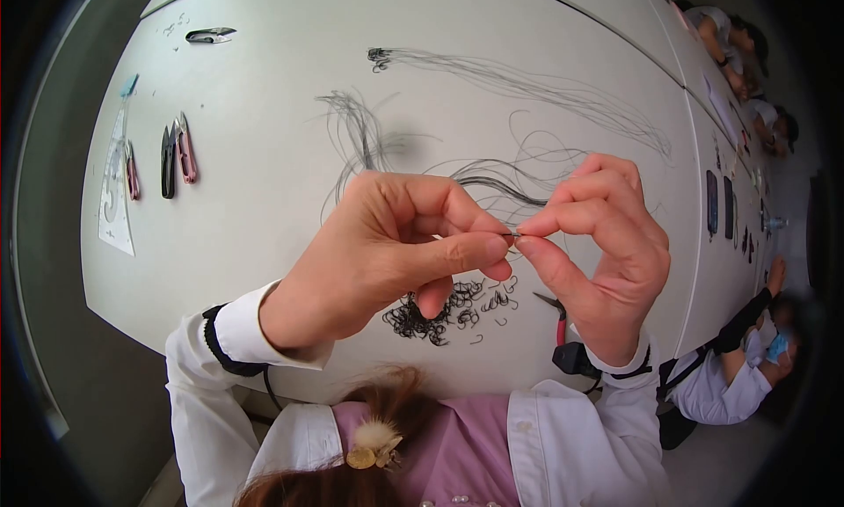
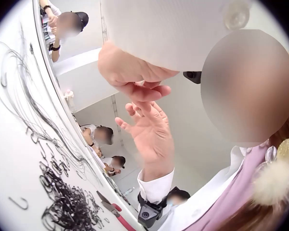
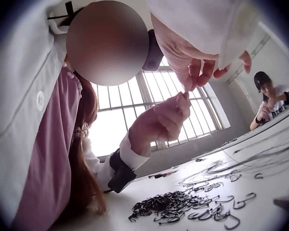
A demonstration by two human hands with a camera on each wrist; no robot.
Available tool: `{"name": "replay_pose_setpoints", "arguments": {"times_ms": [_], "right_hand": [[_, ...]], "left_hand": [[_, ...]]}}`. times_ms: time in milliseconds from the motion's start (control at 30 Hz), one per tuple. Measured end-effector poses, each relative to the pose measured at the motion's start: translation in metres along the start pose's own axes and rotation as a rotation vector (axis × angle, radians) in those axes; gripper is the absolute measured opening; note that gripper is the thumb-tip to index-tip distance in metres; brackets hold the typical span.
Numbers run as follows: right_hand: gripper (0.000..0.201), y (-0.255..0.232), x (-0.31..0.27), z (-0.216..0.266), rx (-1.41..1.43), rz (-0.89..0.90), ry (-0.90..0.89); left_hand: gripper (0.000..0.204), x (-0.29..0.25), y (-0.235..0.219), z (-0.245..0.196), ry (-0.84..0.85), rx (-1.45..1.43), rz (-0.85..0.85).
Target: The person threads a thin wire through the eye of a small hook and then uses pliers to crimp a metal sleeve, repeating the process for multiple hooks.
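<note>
My left hand (image 1: 378,234) and right hand (image 1: 611,252) meet fingertip to fingertip above the table. Between thumb and forefinger, each pinches a fish hook (image 1: 511,234), of which only a thin dark sliver shows; the rest is hidden in the fingers. Below the left hand lies a pile of black fish hooks (image 1: 422,318), with several loose ones scattered to its right. Behind the hands, a bundle of dark fishing line (image 1: 492,182) spreads in loose curves over the white table (image 1: 264,102).
Farther back lies a bunch of hooks tied to long lines (image 1: 527,87). Red-handled pliers (image 1: 560,318) lie beside the right wrist. Thread snips (image 1: 169,161), more snips (image 1: 211,36) and a set square (image 1: 114,190) are at left. Other people (image 1: 730,41) sit along the right.
</note>
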State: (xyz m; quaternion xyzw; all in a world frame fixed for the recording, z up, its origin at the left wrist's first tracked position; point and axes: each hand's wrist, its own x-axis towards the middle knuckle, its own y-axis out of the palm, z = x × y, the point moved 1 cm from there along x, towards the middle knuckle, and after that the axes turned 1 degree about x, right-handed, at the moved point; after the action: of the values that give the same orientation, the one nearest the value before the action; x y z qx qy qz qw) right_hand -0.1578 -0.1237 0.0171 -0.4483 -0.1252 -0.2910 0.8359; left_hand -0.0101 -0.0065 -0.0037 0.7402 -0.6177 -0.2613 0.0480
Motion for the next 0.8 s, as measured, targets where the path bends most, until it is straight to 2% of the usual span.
{"name": "replay_pose_setpoints", "arguments": {"times_ms": [33, 100, 133, 200, 233, 367, 600, 800], "right_hand": [[0.018, 0.000, 0.000, 0.000, 0.030, 0.011, 0.022], [0.018, -0.001, 0.000, -0.001, 0.057, 0.014, 0.044], [0.019, -0.001, 0.000, 0.000, 0.081, 0.020, 0.050], [0.019, -0.002, -0.001, 0.000, 0.105, 0.018, 0.060], [0.019, -0.002, -0.001, 0.001, 0.105, 0.018, 0.062], [0.019, -0.005, -0.001, 0.003, 0.138, 0.017, 0.064], [0.019, -0.008, -0.001, 0.003, 0.153, 0.031, 0.046], [0.018, -0.008, -0.001, 0.001, 0.156, 0.022, 0.030]], "left_hand": [[0.009, -0.002, 0.002, 0.000, 0.001, 0.002, 0.001], [0.006, -0.008, 0.006, -0.005, 0.312, 0.484, -0.120], [0.006, -0.006, 0.005, -0.003, 0.314, 0.489, -0.115], [0.018, -0.007, 0.003, -0.001, 1.030, 1.133, -0.201], [0.025, -0.011, 0.002, -0.004, 1.102, 1.271, -0.180], [0.026, -0.016, 0.006, -0.005, 1.240, 1.480, -0.222], [0.028, -0.017, 0.010, -0.003, 1.273, 1.516, -0.243], [0.028, -0.017, 0.012, -0.007, 1.238, 1.511, -0.230]]}}
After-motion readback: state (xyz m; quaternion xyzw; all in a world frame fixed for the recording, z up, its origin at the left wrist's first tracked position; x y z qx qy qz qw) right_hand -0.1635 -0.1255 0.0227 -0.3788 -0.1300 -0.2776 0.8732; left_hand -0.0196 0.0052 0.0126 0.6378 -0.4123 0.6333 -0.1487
